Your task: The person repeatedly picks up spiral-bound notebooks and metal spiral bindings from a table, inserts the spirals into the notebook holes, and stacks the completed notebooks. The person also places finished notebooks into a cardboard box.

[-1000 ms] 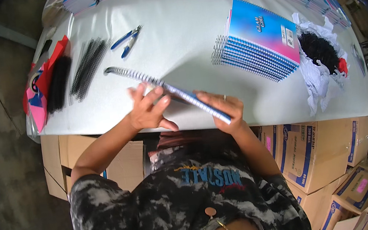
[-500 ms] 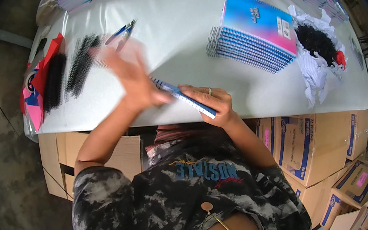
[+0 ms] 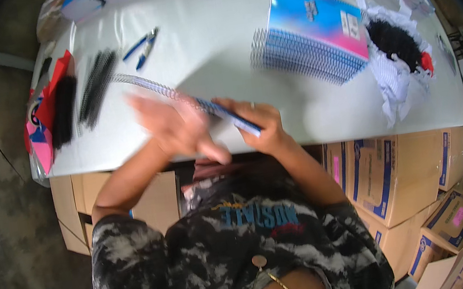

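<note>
My right hand (image 3: 260,118) grips a notebook (image 3: 240,122) edge-on above the near side of the table, its fingers closed round the lower end. From the notebook's upper end a long wire coil (image 3: 138,82) sticks out and arches toward the left. My left hand (image 3: 173,126) is blurred by motion, with thumb and fingers spread; it lies along the coil where that meets the notebook, and contact is hard to make out. Blue-handled pliers (image 3: 142,46) rest on the table beyond it. A bundle of dark coils (image 3: 96,86) lies left of the coil's free end.
A stack of spiral notebooks (image 3: 315,22) with blue and pink covers stands right of centre. Beside it, crumpled white paper (image 3: 391,91) holds a black tangle (image 3: 394,44). Red and pink material (image 3: 43,134) lies at the left edge, near more black coils (image 3: 65,111). Cardboard boxes (image 3: 388,176) stand below the table.
My left hand has come back from the coil bundle toward me. A coil now extends from the notebook, and the pliers show fully. My right hand keeps its grip. The view has shifted slightly.
</note>
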`<state>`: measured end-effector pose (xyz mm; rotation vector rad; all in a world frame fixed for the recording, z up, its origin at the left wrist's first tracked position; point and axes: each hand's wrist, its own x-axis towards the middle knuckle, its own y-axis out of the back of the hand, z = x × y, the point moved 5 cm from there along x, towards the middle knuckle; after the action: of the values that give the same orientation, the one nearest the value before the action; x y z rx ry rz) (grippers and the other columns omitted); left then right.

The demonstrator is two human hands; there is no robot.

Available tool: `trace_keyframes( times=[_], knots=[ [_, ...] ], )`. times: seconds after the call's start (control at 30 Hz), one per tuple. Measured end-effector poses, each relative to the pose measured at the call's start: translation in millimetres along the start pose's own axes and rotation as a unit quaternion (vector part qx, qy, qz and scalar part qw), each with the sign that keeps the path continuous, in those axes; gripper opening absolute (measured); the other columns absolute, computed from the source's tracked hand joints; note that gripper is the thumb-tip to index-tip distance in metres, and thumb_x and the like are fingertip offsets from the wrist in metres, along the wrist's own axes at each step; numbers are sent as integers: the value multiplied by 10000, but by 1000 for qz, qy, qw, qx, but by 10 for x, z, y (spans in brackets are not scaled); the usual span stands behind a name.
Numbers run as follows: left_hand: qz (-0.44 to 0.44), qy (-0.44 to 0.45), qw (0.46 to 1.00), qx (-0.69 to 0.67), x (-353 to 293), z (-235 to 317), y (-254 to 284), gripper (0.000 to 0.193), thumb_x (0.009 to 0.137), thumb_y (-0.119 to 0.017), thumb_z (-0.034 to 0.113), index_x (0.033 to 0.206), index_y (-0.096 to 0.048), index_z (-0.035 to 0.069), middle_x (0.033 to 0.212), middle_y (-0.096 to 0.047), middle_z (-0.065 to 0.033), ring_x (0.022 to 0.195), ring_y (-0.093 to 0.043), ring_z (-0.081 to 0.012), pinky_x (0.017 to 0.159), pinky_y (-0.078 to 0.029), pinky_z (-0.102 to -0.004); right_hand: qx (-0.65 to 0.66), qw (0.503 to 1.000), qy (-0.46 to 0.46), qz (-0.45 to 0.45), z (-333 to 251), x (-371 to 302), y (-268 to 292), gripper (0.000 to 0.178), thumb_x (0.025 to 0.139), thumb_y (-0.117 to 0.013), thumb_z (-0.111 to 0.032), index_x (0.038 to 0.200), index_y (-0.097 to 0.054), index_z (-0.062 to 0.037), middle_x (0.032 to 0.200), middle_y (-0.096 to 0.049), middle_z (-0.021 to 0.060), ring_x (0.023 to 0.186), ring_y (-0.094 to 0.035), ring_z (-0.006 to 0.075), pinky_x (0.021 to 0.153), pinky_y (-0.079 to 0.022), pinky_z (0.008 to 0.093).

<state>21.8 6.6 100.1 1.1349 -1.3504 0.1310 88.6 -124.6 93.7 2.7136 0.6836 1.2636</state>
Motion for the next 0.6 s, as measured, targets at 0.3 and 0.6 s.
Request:
trace_keyframes(
  times=[0.3,0.6],
  knots=[
    [1,-60,993,101,-423,66,-247,932,746,-472,692,1309,-291,-27,1316,-323,-261,1226,-277,-449,962,-217,-603,-18,1000,-5,-4,-2,2,-46,463,680,-595,67,1130,-573,-38,988,-633,159,779,-646,275,662,-521,337],
    [-25,25,999,-27,-9,105,-215,877,740,-382,748,1370,-269,148,1370,-261,-240,1311,-152,-421,1024,-47,-595,15,999,-36,3,68,42,-52,465,682,-635,-10,1141,-564,-43,1045,-626,120,865,-642,261,701,-525,334]
  ],
)
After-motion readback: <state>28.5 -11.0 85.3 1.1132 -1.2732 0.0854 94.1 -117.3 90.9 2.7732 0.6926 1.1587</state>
